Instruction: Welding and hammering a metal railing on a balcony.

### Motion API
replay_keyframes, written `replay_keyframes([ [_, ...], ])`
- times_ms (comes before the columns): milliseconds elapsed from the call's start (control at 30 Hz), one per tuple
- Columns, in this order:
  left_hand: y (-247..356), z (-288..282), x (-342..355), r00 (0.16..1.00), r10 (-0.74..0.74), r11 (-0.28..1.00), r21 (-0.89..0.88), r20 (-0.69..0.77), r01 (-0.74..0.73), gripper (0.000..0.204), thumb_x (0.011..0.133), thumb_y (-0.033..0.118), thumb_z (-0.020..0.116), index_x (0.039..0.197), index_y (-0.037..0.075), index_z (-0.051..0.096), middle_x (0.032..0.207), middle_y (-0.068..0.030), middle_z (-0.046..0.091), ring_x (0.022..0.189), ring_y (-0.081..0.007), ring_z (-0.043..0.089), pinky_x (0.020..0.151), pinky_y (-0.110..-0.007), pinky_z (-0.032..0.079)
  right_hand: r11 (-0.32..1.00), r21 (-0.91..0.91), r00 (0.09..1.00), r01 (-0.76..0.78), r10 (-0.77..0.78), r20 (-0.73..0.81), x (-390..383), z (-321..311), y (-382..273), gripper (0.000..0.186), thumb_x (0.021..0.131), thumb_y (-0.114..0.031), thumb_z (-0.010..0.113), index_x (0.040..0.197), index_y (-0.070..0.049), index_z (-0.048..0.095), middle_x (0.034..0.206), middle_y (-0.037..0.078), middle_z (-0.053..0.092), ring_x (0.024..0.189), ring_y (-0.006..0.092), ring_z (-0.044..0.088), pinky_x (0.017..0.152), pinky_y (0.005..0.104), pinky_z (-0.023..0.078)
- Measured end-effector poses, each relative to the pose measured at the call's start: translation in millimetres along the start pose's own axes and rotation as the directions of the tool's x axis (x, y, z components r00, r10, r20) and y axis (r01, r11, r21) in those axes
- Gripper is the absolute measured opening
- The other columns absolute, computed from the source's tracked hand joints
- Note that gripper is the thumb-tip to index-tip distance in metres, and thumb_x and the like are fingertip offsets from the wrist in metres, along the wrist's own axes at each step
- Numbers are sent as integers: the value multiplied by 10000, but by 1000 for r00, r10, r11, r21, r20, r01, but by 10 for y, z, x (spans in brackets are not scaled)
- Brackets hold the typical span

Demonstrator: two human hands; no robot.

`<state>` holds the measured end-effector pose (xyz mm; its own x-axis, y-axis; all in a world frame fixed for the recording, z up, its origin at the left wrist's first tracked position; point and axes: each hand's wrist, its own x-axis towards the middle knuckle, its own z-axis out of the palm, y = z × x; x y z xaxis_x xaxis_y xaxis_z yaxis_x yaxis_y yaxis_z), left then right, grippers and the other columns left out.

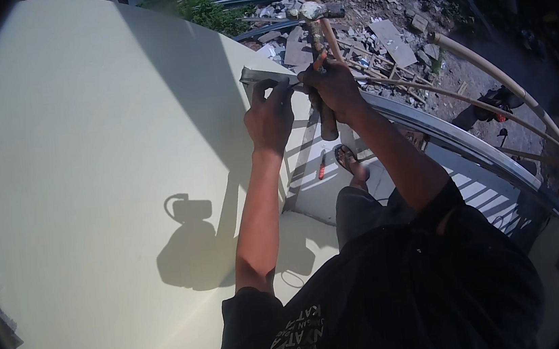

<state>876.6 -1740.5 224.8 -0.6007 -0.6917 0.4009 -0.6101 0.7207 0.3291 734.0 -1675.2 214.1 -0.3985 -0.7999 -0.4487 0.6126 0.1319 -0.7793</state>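
Note:
In my right hand [335, 87] is a hammer [315, 31], its head pointing away from me and its handle end sticking out below my palm. Something orange [320, 60] shows at the same fingers; its kind is hard to make out. My left hand [269, 118] is raised beside it, fingers bent in a pinch. A thin dark piece spans the small gap between both hands, too small to name. Just behind my left fingertips is the end of a grey metal channel [252, 75], set against the pale wall [87, 160].
A red-handled tool [322, 170] lies on the light floor near my sandalled foot [346, 157]. To the right runs a curved metal rail [452, 132], with bamboo poles [500, 73] beyond it. Rubble and boards [392, 43] cover the ground far below.

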Motion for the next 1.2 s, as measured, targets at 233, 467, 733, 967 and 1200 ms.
replay_keyframes([
  [233,-509,50,583,941,10,996,83,337,-41,141,825,161,704,957,123,737,865,-75,692,762,-280,680,667,-373,530,977,-212,996,-17,-2,-92,367,237,-3,264,850,-184,699,863,29,543,624,87,601,442,162,563,405,329,444],
  [467,-541,-38,1014,891,-208,977,123,402,173,206,809,201,703,983,101,746,778,-136,709,726,-267,697,697,-366,525,958,-197,977,209,-212,7,-49,-173,152,310,885,-126,610,1135,-12,467,657,43,539,474,124,560,434,307,462],
  [733,-401,54,1157,867,-213,896,444,450,-10,185,840,212,692,994,124,746,826,-129,717,783,-283,701,754,-365,532,936,-209,951,283,-247,184,-301,-586,159,367,847,-129,619,1180,-18,510,783,131,564,745,248,607,716,391,478],
  [967,-573,136,1136,824,-211,896,442,526,-52,164,846,213,690,985,141,740,862,-130,710,822,-314,689,731,-392,537,979,-58,971,196,-185,151,-257,-509,278,383,884,-153,565,1225,-13,466,763,96,568,630,189,585,570,345,491],
  [1200,-560,172,1067,814,-146,897,422,562,-131,149,845,218,686,964,143,737,870,-130,702,814,-328,679,717,-411,536,995,-94,992,34,-22,128,-125,-362,137,312,928,-168,484,1146,37,395,719,168,593,624,318,637,605,452,533],
])
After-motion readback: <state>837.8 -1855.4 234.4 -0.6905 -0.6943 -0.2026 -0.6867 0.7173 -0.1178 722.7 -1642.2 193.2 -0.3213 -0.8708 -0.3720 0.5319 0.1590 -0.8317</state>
